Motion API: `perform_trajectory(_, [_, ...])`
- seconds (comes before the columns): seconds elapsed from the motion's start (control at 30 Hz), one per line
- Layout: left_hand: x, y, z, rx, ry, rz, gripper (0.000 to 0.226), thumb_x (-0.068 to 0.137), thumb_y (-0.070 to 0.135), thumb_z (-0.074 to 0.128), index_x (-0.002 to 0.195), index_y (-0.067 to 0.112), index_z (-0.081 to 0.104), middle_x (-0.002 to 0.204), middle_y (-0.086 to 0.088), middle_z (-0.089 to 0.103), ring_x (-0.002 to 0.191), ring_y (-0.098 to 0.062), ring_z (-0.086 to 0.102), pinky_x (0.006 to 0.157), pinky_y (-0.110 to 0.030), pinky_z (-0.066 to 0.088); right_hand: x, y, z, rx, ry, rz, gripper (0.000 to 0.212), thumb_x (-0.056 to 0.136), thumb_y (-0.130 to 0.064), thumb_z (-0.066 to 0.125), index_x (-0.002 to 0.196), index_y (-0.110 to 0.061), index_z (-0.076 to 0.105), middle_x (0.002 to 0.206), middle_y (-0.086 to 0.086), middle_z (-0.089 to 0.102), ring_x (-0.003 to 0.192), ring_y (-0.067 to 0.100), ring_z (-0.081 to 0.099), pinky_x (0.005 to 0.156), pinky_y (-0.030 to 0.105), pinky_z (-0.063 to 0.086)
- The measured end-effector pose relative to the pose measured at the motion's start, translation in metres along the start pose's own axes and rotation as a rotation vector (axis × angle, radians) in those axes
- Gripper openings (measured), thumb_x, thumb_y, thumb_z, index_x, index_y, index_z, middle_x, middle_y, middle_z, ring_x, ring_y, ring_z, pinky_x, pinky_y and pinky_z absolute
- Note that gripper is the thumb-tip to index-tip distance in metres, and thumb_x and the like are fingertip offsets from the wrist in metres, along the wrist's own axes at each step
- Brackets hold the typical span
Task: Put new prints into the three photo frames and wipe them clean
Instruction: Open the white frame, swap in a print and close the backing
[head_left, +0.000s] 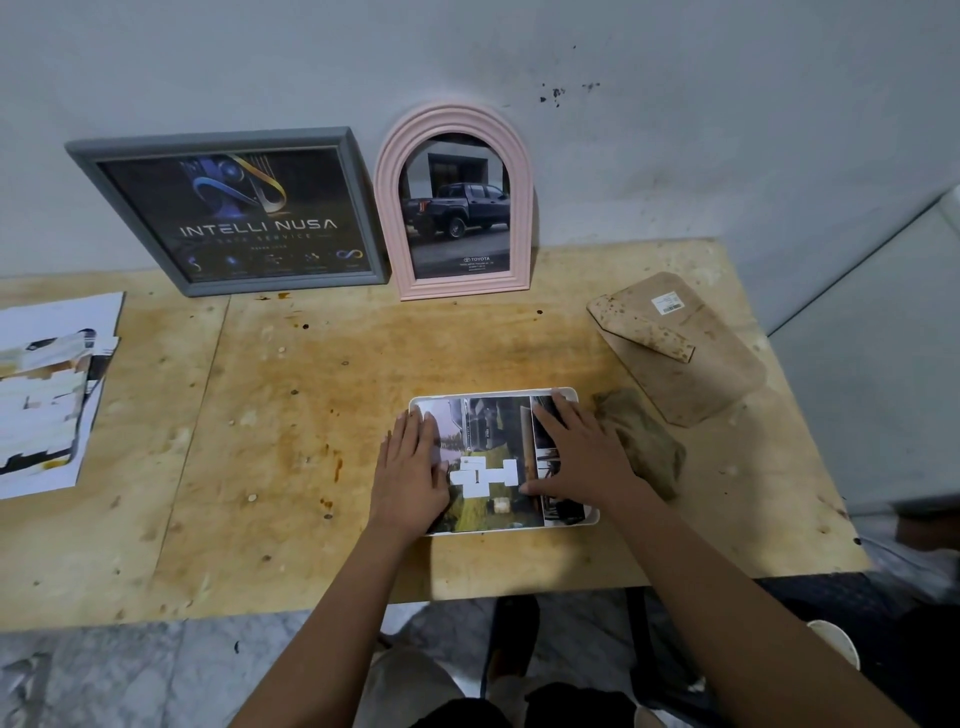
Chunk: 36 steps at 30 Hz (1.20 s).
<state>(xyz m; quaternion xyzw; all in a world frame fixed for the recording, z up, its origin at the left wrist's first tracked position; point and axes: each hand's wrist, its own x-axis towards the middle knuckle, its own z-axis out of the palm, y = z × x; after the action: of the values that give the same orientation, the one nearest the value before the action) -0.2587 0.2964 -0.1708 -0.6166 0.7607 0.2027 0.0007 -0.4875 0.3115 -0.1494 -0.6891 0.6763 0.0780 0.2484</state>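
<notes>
Left hand (410, 470) and right hand (584, 457), both flat and released, are pressing a glossy print (493, 431) into a white rounded frame (594, 515) on the stained plywood desk (311, 415); the right one is hiding part of a crumpled cloth (647, 447).

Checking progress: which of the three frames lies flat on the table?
The white frame under the left hand and right hand; the grey frame and pink arched frame lean against the wall.

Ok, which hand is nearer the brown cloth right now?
Right. The right hand lies flat on the print, right beside the cloth. The left hand rests at the white frame's opposite edge.
</notes>
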Motion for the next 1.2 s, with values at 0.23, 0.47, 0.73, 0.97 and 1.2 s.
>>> perform_trajectory(0.23, [0.01,0.004,-0.006,-0.026,-0.017,-0.028,0.076,0.092,0.025,0.05,0.15,0.015,0.003,0.158,-0.003,-0.004,0.145,-0.019,-0.008,0.116,-0.036,-0.004,0.004,-0.001,0.006,0.045,0.144,0.009,0.113,0.063,-0.067,0.068,0.149,-0.026,0.009,0.157,-0.004,0.009,0.144,0.017,0.008,0.115,0.04,0.013])
perform_trajectory(0.47, [0.018,0.003,-0.014,-0.148,0.05,-0.074,0.088,0.079,0.019,0.068,0.149,0.016,0.015,0.154,-0.006,0.019,0.144,-0.022,0.007,0.116,-0.038,0.002,0.003,-0.002,0.016,0.136,0.299,-0.057,0.105,0.063,-0.051,0.077,0.147,-0.022,0.021,0.146,0.001,0.034,0.139,0.022,0.023,0.116,0.041,0.013])
perform_trajectory(0.73, [0.013,0.004,-0.024,-0.596,0.184,-0.179,0.074,0.079,0.015,0.071,0.143,0.012,0.032,0.14,-0.006,0.04,0.128,-0.023,0.036,0.102,-0.034,0.035,0.01,-0.012,-0.032,1.034,0.3,0.235,0.027,0.078,-0.001,0.059,0.103,-0.013,0.059,0.098,0.0,0.059,0.089,0.016,0.056,0.063,0.017,0.042])
perform_trajectory(0.97, [0.022,0.006,-0.071,-1.19,0.151,-0.364,0.037,0.075,-0.004,0.068,0.111,0.007,0.063,0.101,-0.012,0.063,0.077,-0.017,0.058,0.055,-0.017,0.048,0.006,-0.011,-0.077,1.073,0.391,0.014,0.051,0.074,-0.001,0.066,0.121,-0.016,0.052,0.108,0.0,0.06,0.097,0.018,0.06,0.08,0.036,0.055])
perform_trajectory(1.2, [0.017,0.004,-0.108,-1.256,0.545,0.017,0.042,0.072,-0.022,0.059,0.065,0.019,0.066,0.083,0.0,0.063,0.084,-0.005,0.059,0.077,-0.02,0.047,-0.004,-0.013,-0.09,0.881,0.795,-0.394,0.019,0.07,0.0,0.074,0.083,-0.013,0.069,0.094,0.006,0.068,0.093,0.017,0.064,0.087,0.035,0.053])
